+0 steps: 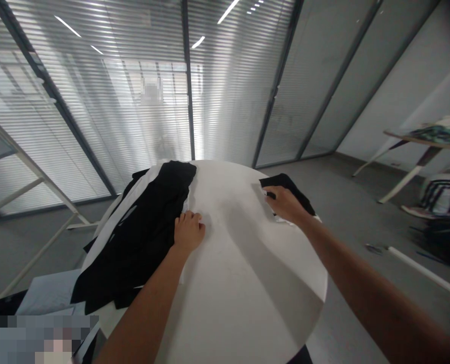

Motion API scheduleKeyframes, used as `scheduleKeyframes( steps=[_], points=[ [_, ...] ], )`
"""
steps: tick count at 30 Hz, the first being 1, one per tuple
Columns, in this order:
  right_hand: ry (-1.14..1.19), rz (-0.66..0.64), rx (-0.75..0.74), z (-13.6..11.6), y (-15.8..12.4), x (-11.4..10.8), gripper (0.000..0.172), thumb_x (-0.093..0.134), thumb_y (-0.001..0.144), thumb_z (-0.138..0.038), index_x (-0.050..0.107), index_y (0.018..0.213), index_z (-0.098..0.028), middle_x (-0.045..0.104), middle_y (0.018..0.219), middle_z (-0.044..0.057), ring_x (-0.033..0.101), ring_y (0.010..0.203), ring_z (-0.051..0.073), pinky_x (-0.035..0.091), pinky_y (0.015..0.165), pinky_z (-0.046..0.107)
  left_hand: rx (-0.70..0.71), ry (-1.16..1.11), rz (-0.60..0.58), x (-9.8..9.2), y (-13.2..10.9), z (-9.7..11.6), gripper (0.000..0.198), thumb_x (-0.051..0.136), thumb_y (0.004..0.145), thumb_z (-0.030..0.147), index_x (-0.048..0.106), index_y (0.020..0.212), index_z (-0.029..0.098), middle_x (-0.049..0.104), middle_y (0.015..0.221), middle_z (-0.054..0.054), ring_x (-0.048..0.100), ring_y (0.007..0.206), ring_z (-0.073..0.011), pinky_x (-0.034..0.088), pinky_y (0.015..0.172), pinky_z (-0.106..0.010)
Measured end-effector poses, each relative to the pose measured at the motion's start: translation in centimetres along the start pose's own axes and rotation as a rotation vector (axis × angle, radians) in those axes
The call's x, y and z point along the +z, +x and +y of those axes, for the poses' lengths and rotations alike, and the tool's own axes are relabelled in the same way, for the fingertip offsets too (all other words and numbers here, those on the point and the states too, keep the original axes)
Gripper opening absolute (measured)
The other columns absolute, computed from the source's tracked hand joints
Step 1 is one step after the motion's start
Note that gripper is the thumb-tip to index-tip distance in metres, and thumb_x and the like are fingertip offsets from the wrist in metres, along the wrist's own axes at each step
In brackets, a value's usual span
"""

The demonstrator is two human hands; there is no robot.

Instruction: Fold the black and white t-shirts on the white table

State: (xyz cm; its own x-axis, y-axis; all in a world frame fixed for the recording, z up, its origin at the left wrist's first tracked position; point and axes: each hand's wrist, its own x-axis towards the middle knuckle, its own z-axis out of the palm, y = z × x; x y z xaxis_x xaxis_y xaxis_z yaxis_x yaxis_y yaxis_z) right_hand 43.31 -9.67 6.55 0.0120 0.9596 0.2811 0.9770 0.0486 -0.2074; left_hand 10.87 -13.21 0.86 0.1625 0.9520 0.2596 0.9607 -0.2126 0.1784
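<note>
A long pile of black cloth (149, 222), with a white layer showing through, drapes along the left side of a white round table (225, 273). My left hand (189, 231) is at the pile's right edge, fingers curled over a thin white strip there; fingertips are partly hidden. On the table's right side lies a smaller black cloth piece (287, 183) with a white edge. My right hand (285, 203) is closed on its left edge, thumb and fingers pressed together. Both forearms reach in from below, well apart.
Glass panels with blinds (134, 116) stand behind the table. At left is a white metal frame (43, 177); pale sheets (50, 290) lie below it. To the right, another table (410, 136) carries folded fabric. Bags (444, 232) and a white pole (425, 273) are on the floor.
</note>
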Motion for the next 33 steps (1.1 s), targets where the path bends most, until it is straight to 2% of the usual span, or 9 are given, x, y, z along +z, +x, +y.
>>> scheduleKeyframes(
  steps=[4,8,12,20,23,26,29,31,33],
  points=[
    [0.011,-0.110,-0.113,-6.1,-2.9,3.2,0.045,0.043,0.093,-0.039,0.050,0.135,-0.023,0.057,0.132,0.008,0.050,0.121,0.024,0.035,0.102,0.036,0.005,0.015,-0.003,0.0,-0.1,0.0,0.028,0.048,0.084,0.025,0.064,0.108,0.024,0.060,0.110,-0.008,0.051,0.104,-0.0258,0.037,0.090,-0.040],
    [-0.076,-0.072,-0.075,-9.4,-5.5,6.8,0.045,0.037,0.096,-0.044,0.049,0.135,-0.024,0.052,0.134,0.011,0.046,0.122,0.027,0.032,0.100,0.043,0.002,0.022,-0.016,0.0,0.0,0.1,0.029,0.048,0.084,0.025,0.063,0.109,0.024,0.059,0.111,-0.008,0.050,0.105,-0.0253,0.036,0.091,-0.040],
    [-0.130,-0.028,-0.097,-9.6,-6.3,8.3,0.044,0.034,0.097,-0.044,0.048,0.135,-0.025,0.048,0.138,0.012,0.039,0.126,0.028,0.027,0.101,0.046,0.004,0.018,-0.038,-0.3,0.0,0.3,0.030,0.047,0.085,0.026,0.062,0.111,0.024,0.058,0.112,-0.008,0.049,0.106,-0.0256,0.035,0.091,-0.040],
    [-0.071,-0.030,-0.083,-8.6,-5.9,8.1,0.045,0.039,0.095,-0.047,0.050,0.134,-0.028,0.049,0.135,0.011,0.040,0.122,0.029,0.028,0.098,0.047,-0.010,-0.020,-0.065,-0.7,-0.2,0.5,0.031,0.049,0.084,0.026,0.065,0.111,0.024,0.061,0.114,-0.009,0.051,0.108,-0.0259,0.036,0.093,-0.041],
    [-0.054,-0.032,-0.083,-8.6,-5.9,8.1,0.045,0.041,0.094,-0.048,0.050,0.134,-0.029,0.049,0.135,0.011,0.040,0.122,0.029,0.028,0.098,0.047,-0.024,-0.183,-0.105,-1.6,0.1,0.6,0.028,0.047,0.085,0.025,0.067,0.105,0.022,0.065,0.109,-0.006,0.057,0.102,-0.0220,0.040,0.091,-0.036],
    [-0.039,-0.050,-0.082,-8.4,-5.9,7.9,0.046,0.040,0.094,-0.049,0.050,0.134,-0.029,0.048,0.136,0.011,0.039,0.123,0.030,0.027,0.098,0.047,-0.049,-0.404,-0.087,-3.9,0.6,0.2,0.027,0.044,0.086,0.024,0.067,0.102,0.020,0.069,0.103,-0.004,0.062,0.090,-0.0156,0.044,0.086,-0.027],
    [-0.031,-0.067,-0.082,-8.2,-5.9,7.7,0.047,0.040,0.094,-0.049,0.049,0.136,-0.029,0.047,0.137,0.012,0.039,0.124,0.030,0.026,0.099,0.047,-0.154,-0.363,-0.041,-6.8,0.8,-2.1,0.031,0.043,0.087,0.033,0.067,0.101,0.021,0.071,0.098,-0.003,0.064,0.089,-0.0179,0.046,0.083,-0.028],
    [-0.029,-0.067,-0.090,-8.0,-6.0,7.7,0.047,0.039,0.094,-0.048,0.048,0.136,-0.028,0.047,0.138,0.012,0.039,0.123,0.029,0.026,0.099,0.046,-0.286,-0.181,-0.063,-8.3,0.6,-5.4,0.035,0.041,0.087,0.041,0.068,0.101,0.023,0.071,0.098,-0.006,0.065,0.091,-0.0239,0.047,0.082,-0.034],
    [-0.028,-0.057,-0.106,-7.8,-6.2,7.8,0.046,0.038,0.095,-0.047,0.049,0.135,-0.027,0.048,0.138,0.012,0.038,0.124,0.028,0.025,0.100,0.046,-0.458,0.028,-0.140,-8.8,-0.2,-9.9,0.046,0.040,0.083,0.052,0.068,0.100,0.020,0.070,0.100,-0.012,0.065,0.092,-0.0330,0.047,0.079,-0.043]
  ],
)
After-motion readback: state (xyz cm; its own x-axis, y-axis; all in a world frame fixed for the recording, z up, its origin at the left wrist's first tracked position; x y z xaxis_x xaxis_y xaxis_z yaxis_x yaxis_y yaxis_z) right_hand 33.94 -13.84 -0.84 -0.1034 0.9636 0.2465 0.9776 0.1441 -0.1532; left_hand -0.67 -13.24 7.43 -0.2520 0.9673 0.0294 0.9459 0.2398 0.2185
